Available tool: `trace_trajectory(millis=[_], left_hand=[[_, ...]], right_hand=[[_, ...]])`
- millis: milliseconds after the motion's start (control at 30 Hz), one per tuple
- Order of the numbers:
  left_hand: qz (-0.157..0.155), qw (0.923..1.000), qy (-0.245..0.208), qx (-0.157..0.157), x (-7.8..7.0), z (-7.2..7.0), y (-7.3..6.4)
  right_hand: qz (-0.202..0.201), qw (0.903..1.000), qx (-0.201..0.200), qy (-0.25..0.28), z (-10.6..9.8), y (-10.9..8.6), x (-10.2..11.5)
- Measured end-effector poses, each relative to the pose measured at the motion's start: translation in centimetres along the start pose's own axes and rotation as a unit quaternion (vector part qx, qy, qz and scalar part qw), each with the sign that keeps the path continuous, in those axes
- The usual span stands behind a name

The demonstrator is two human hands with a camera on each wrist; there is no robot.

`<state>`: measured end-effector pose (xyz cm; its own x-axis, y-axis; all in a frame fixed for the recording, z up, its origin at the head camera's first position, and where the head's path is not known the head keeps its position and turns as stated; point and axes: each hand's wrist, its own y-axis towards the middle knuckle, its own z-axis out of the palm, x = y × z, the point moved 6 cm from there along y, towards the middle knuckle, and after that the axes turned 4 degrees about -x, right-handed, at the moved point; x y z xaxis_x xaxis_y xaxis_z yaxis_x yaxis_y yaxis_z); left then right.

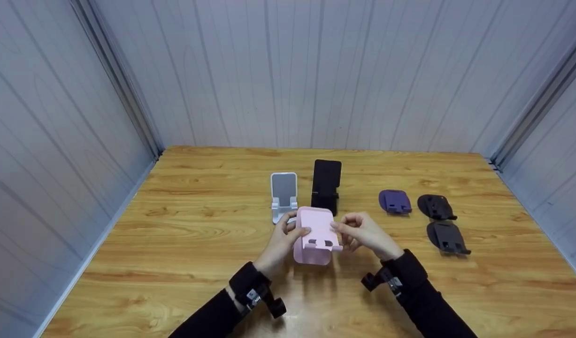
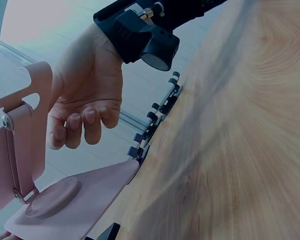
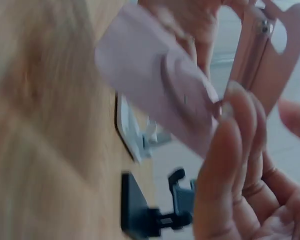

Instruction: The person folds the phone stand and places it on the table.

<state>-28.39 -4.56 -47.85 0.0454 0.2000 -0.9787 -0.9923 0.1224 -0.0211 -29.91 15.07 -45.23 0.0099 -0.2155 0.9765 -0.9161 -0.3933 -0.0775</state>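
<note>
Pink folding phone stand (image 1: 317,221) held over the wooden table (image 1: 189,244), left hand (image 1: 280,241) gripping its left side, right hand (image 1: 366,233) pinching its right edge, fingers curled, white phone stand (image 1: 284,187) and black phone stand (image 1: 326,174) beyond.

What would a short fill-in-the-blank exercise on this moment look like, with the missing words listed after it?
The held stand, in the left hand, is coloured ____.
In the head view, the white stand is to the ____ of the tall black stand.
The folded stands lying on the wooden table number ____.
Missing words: pink; left; three.
</note>
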Motion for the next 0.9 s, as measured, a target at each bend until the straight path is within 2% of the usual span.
trace_trajectory(millis=[100, 200, 300, 467, 633, 767, 900], left_hand=[[-0.007, 0.9999, -0.008, -0.007, 0.1, -0.1, 0.0], [-0.015, 0.9997, -0.013, -0.015, 0.1, -0.2, 0.0], [-0.014, 0.9997, -0.004, -0.018, 0.0, -0.3, 0.0], [-0.009, 1.0000, 0.005, 0.000, 0.0, -0.1, -0.1], [-0.016, 0.9985, 0.017, 0.049, 0.2, 0.5, -0.4], [-0.028, 0.9937, 0.059, 0.091, 0.1, 0.5, -0.5], [-0.037, 0.9903, 0.092, 0.097, 0.1, 0.2, -0.3]], right_hand=[[0.016, 0.9998, 0.004, -0.010, -0.2, 0.0, -0.3], [0.043, 0.9980, 0.045, 0.006, 0.1, 0.1, -1.1], [0.056, 0.9937, 0.086, 0.046, 0.7, 0.2, -1.8], [0.041, 0.9833, 0.130, 0.121, 1.2, 0.3, -2.4], [0.048, 0.9771, 0.130, 0.161, 1.3, 0.3, -2.6], [0.057, 0.9784, 0.119, 0.159, 1.0, 0.2, -2.5], [0.066, 0.9810, 0.109, 0.147, 0.6, 0.2, -2.5]])
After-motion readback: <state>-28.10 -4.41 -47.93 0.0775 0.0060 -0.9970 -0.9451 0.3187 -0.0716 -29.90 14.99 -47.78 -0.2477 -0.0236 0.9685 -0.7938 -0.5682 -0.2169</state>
